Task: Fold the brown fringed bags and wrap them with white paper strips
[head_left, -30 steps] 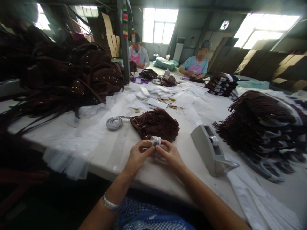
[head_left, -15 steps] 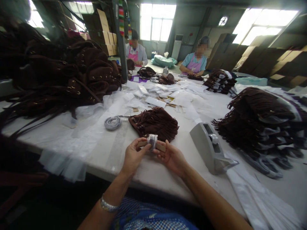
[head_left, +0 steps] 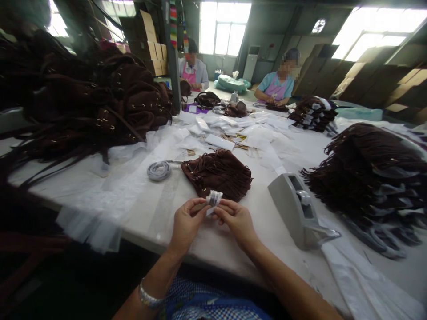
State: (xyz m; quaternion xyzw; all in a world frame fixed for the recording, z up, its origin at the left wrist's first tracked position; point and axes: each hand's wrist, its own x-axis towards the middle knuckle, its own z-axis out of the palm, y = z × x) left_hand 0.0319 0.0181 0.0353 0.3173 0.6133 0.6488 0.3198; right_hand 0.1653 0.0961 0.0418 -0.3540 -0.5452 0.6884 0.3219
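In front of my chest, just above the table's near side, both hands pinch a small piece wrapped in clear plastic. My left hand holds its left side between thumb and fingers. From the right, my right hand grips it with the fingers pressed together. What lies inside the wrap is too small to make out. Right behind the hands lies a dark brown fringed bag with metal eyelets. A coil of grey wrapped strap rests left of the bag.
A grey tape dispenser stands to the right, with white sheets beside it. Fringed bags are stacked at the right, more brown bags heaped at the left. Paper and plastic scraps litter the middle. Two people sit across the table.
My right fingers have closed in on the wrapped piece. The brown strip that showed on both sides of it is now covered by my fingers. The view has shifted slightly.
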